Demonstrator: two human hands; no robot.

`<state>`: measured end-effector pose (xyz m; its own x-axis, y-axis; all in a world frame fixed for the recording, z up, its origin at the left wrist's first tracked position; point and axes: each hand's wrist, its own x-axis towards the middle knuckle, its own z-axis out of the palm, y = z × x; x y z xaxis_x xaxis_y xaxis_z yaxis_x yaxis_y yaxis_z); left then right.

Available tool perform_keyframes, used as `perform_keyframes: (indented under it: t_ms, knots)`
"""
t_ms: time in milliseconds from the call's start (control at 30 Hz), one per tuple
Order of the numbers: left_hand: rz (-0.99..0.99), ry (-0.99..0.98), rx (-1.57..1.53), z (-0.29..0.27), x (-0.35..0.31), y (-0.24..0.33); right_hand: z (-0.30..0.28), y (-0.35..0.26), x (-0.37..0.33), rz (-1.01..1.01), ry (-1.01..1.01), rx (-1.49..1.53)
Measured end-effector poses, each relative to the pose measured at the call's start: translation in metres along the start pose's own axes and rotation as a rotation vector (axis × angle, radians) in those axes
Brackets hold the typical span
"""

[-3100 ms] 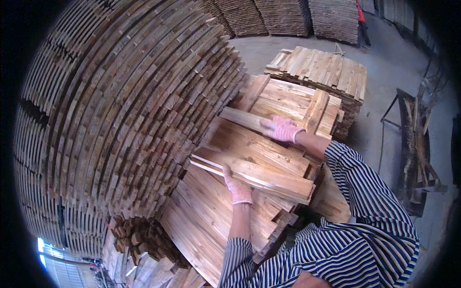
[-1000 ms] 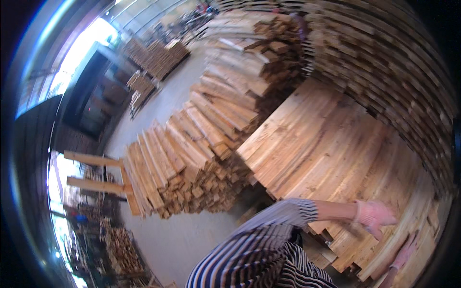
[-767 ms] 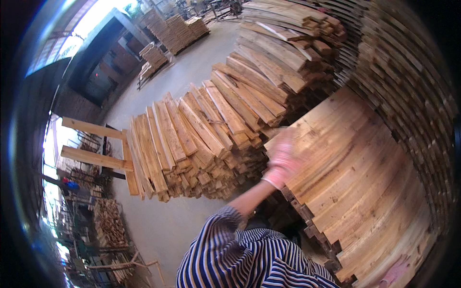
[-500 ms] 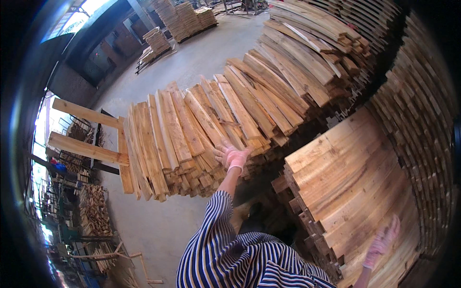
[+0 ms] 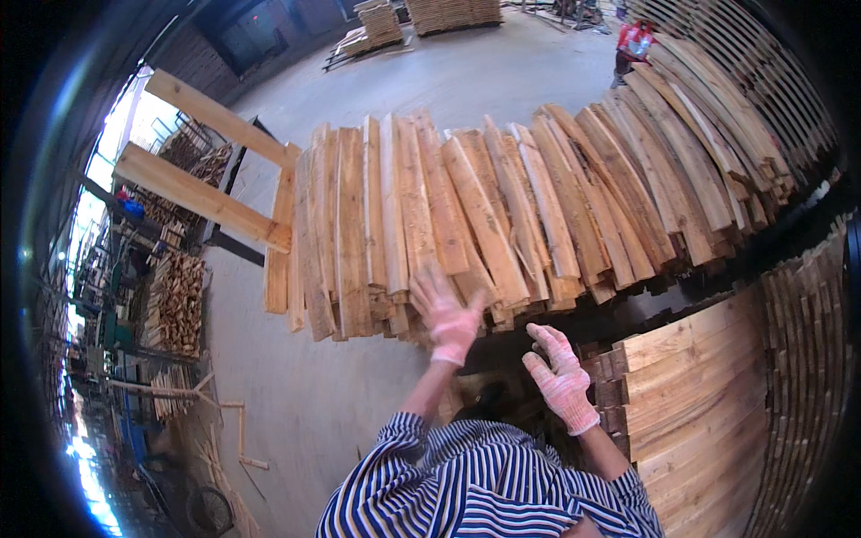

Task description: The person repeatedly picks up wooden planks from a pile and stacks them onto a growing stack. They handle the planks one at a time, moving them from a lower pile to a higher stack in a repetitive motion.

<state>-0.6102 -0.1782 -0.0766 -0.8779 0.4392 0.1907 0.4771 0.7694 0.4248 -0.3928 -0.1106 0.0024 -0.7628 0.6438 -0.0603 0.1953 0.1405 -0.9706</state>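
Note:
A long row of rough wooden planks (image 5: 415, 206) lies piled in front of me. At the near ends of these planks is my left hand (image 5: 448, 318), in a pale pink glove, open with the fingers spread and slightly blurred. Whether it touches the wood I cannot tell. My right hand (image 5: 563, 381), gloved likewise, hangs in the gap between the plank pile and the stack of flat boards (image 5: 695, 386) on the right. Its thumb and fingers are apart, and nothing shows in its grasp.
Two planks (image 5: 202, 197) stick out leftward from the pile's left end. Tall slatted wood stacks (image 5: 803, 359) rise along the right edge. A person in red (image 5: 633, 43) is at the far right. More board stacks (image 5: 453, 13) stand at the back, beside grey floor.
My right hand has moved from over the board stack leftward to the gap near my left hand. The view has turned right, and a person in red has come into it.

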Motion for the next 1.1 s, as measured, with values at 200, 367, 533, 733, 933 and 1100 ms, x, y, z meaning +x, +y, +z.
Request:
perform_keyframes:
  t_ms: [200,367,533,733,933,1100]
  knots:
    - [-0.251,-0.216,0.316,-0.031,0.097,-0.020,0.044,-0.005,0.042,-0.084,-0.237,-0.156]
    - [-0.133,-0.055,-0.180,-0.043,0.104,-0.093,0.064,-0.006,0.066,-0.065,-0.285,-0.045]
    - [-0.222,-0.300,-1.104,-0.069,0.055,-0.101,0.079,0.019,0.102,0.063,-0.326,0.037]
    - [-0.135,-0.388,-1.103,-0.072,-0.077,-0.013,0.098,0.021,0.125,0.374,-0.263,0.656]
    - [0.045,-0.681,-1.069,-0.093,-0.038,-0.025,0.022,0.050,0.097,0.449,-0.344,0.953]
    - [-0.122,-0.049,-0.068,-0.019,0.081,-0.045,0.003,0.071,0.072,0.507,-0.336,1.401]
